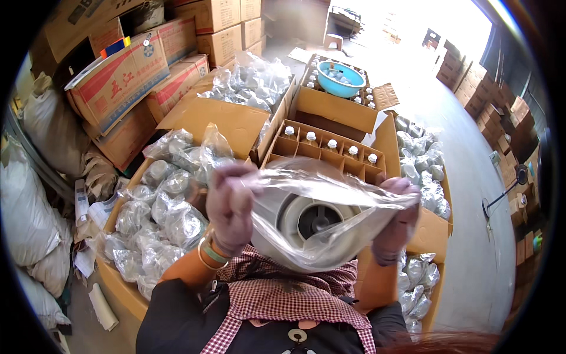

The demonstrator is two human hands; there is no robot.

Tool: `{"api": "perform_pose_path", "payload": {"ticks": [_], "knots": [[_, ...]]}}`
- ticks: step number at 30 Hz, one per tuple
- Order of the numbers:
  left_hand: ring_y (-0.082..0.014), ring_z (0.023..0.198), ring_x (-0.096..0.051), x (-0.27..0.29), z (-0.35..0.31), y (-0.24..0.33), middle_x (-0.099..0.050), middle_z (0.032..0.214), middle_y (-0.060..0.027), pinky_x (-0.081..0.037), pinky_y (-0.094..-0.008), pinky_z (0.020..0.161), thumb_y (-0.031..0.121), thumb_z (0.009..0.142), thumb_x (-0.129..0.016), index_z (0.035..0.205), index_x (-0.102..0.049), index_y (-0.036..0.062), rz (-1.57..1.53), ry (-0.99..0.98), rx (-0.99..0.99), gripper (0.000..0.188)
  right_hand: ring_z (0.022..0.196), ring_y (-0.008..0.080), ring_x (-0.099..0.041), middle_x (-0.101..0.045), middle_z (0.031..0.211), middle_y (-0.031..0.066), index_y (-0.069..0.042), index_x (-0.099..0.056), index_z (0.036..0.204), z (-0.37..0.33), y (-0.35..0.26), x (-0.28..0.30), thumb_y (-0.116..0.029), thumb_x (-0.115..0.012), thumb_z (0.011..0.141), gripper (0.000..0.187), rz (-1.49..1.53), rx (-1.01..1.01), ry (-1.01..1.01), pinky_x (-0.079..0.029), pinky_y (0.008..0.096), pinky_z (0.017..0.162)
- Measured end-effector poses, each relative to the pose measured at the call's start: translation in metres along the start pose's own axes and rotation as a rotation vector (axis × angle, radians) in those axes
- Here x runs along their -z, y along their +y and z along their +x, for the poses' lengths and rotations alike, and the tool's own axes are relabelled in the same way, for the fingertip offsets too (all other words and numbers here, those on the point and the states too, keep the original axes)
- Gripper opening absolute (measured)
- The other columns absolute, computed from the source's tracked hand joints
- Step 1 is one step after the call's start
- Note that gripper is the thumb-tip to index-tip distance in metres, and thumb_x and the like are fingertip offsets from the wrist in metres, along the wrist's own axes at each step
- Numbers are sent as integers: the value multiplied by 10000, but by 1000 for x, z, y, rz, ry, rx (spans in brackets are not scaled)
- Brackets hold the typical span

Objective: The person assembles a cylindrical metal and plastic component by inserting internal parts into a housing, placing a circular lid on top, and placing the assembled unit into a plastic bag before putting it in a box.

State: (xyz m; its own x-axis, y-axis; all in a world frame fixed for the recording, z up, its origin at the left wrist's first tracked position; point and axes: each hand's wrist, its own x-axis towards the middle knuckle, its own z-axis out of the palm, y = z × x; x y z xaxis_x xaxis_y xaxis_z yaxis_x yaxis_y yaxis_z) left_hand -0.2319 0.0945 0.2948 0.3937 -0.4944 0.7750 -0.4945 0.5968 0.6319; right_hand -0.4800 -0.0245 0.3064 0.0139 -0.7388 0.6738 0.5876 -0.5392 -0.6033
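Both my hands are raised in front of my chest, in thin, purplish gloves. My left hand [232,203] pinches one side of the rim of a clear plastic bag [306,174], and my right hand [396,218] grips the opposite side. Between them the bag's mouth is stretched wide. Inside it shows a pale, round part [284,213] with rings and a dark centre; its exact kind I cannot tell. Just beyond the bag stands a divided carton [277,144] with a row of white-capped bottles [332,145] in its far cells.
Open cartons of plastic-wrapped round pieces stand at left [168,206], far left [250,82] and right [421,159]. A blue basin [341,79] rests on another bottle carton. Stacked boxes [127,82] and white sacks [29,206] line the left; more boxes stand far right.
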Motion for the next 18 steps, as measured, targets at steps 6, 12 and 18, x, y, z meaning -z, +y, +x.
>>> {"api": "perform_pose_path", "payload": {"ticks": [6,12,18], "knots": [[-375,981,-657,-17,28,55,-649,1075,-193,-534,-415,806,226,918,-709,969,-677,41,-382,-921,-113,195,1141,333,-641,-716,1104,30,-240,-729,912,13,-77,-89,-299,-827,784,172,-765,484,-780,-424,547,1122],[-295,750,-644,51,23,22,-638,807,-142,-513,-403,692,167,934,-735,912,-704,21,-364,-736,187,151,1067,340,-665,-683,1111,144,-39,-729,980,27,-19,-66,-199,-776,794,250,-572,223,-772,-487,502,998],[-156,792,-717,148,-8,-124,-731,915,-81,-601,-258,729,86,999,-674,1017,-699,44,-662,44,850,52,1267,267,-578,-621,1301,145,20,-624,1306,-42,85,57,-565,-683,932,697,-701,-558,-519,-426,378,1105]]}}
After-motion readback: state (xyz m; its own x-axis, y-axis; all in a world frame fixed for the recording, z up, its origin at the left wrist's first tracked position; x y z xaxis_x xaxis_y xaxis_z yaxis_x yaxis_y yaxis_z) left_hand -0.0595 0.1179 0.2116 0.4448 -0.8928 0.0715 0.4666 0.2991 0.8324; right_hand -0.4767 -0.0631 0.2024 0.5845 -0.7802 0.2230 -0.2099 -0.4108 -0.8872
